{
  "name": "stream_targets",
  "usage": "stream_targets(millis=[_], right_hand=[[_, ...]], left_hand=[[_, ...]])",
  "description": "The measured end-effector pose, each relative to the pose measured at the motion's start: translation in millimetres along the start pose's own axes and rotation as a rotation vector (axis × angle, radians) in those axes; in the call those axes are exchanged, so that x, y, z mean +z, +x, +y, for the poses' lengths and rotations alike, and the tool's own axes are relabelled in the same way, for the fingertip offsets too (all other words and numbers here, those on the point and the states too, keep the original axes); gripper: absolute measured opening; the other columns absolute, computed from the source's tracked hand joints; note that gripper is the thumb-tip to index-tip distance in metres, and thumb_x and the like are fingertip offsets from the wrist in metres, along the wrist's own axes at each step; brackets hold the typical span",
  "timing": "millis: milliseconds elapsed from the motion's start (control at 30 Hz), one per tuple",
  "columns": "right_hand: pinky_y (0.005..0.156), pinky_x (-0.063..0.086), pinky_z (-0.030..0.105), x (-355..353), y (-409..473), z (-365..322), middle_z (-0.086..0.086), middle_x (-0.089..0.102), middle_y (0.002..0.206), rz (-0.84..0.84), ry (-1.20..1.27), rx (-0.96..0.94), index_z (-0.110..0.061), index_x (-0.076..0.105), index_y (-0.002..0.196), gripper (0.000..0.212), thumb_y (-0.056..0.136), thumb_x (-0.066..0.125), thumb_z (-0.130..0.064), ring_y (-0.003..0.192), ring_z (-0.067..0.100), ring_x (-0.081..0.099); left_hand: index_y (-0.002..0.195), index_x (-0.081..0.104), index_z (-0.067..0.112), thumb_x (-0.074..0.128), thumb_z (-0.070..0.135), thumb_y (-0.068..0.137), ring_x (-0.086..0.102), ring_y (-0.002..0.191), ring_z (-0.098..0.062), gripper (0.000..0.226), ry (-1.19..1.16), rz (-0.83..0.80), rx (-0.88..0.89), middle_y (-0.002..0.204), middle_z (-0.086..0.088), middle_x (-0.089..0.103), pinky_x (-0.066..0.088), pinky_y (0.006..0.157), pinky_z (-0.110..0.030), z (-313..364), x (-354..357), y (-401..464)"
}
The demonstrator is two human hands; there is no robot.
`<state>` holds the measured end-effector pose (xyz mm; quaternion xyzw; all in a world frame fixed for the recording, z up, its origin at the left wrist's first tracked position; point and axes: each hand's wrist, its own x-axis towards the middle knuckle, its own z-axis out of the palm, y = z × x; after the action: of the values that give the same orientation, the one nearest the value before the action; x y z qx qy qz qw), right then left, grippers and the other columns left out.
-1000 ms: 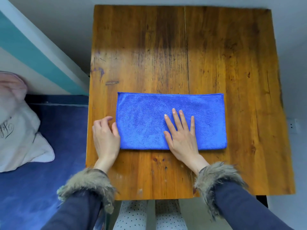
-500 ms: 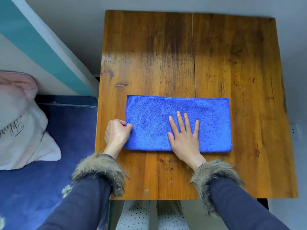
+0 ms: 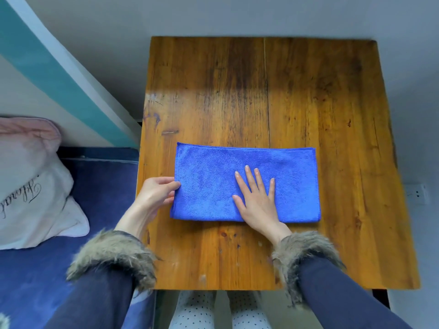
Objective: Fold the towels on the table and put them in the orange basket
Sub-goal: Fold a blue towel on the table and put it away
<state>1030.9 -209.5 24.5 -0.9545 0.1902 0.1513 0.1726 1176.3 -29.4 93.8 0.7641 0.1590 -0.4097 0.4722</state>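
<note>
Pinching blue towel (image 3: 209,184) left edge, left hand (image 3: 156,193); right hand (image 3: 257,200) flat atop.

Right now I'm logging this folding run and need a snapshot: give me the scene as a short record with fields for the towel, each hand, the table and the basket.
towel: blue towel, a flat, long rectangle, lying near the front of the table
left hand: left hand at the towel's left edge, thumb on top, pinching it
right hand: right hand flat on the towel, fingers straight and spread
table: wooden table
basket: orange basket not in view
beside table: pillow on blue bedding at left
</note>
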Motion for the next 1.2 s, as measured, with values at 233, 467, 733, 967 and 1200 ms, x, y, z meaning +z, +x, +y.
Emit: stream_targets(millis=[233,467,733,967,1200], right_hand=[[0.108,0.03,0.024,-47,-31,46,-0.002,0.039,0.143,0.227,0.752,0.134,-0.017,0.038,0.14,0.044,0.097,0.042,-0.012,0.131,0.011,0.038],[0.083,0.043,0.02,-45,-69,107,0.004,0.063,0.114,0.263,0.863,0.385,-0.009,0.06,0.116,0.026,0.094,0.046,-0.006,0.1,0.02,0.063],[0.074,0.041,0.003,-34,-76,137,0.002,0.065,0.107,0.194,0.912,0.404,-0.01,0.062,0.114,0.023,0.094,0.05,-0.013,0.092,0.011,0.061],[0.08,0.053,0.029,-37,-72,144,-0.002,0.066,0.093,0.158,1.094,0.49,-0.008,0.064,0.11,0.03,0.099,0.038,-0.02,0.083,0.012,0.064],[0.081,0.048,0.029,-47,-57,143,0.0,0.063,0.087,0.126,1.07,0.526,-0.009,0.065,0.106,0.023,0.091,0.057,-0.025,0.085,0.014,0.059]], left_hand=[[0.094,0.06,0.012,0.058,0.001,0.087,0.055,0.049,0.001,0.013,0.041,-0.09,0.22,0.078,-0.002,0.061,0.049,0.049,-0.014,43,54,-52],[0.095,0.058,0.011,0.058,-0.001,0.082,0.051,0.041,-0.004,0.017,0.197,-0.128,0.273,0.07,-0.001,0.053,0.052,0.049,-0.019,54,171,-59],[0.101,0.055,0.013,0.053,0.004,0.083,0.064,0.058,-0.019,0.02,0.367,-0.067,0.349,0.078,0.002,0.052,0.055,0.055,-0.02,47,251,-56],[0.101,0.053,0.013,0.051,0.005,0.084,0.066,0.075,-0.028,0.019,0.469,-0.1,0.352,0.078,0.001,0.052,0.057,0.072,-0.04,23,281,-45],[0.103,0.062,0.01,0.042,-0.003,0.086,0.062,0.087,-0.02,0.03,0.405,-0.042,0.717,0.094,-0.003,0.062,0.05,0.083,-0.029,-4,266,-44]])
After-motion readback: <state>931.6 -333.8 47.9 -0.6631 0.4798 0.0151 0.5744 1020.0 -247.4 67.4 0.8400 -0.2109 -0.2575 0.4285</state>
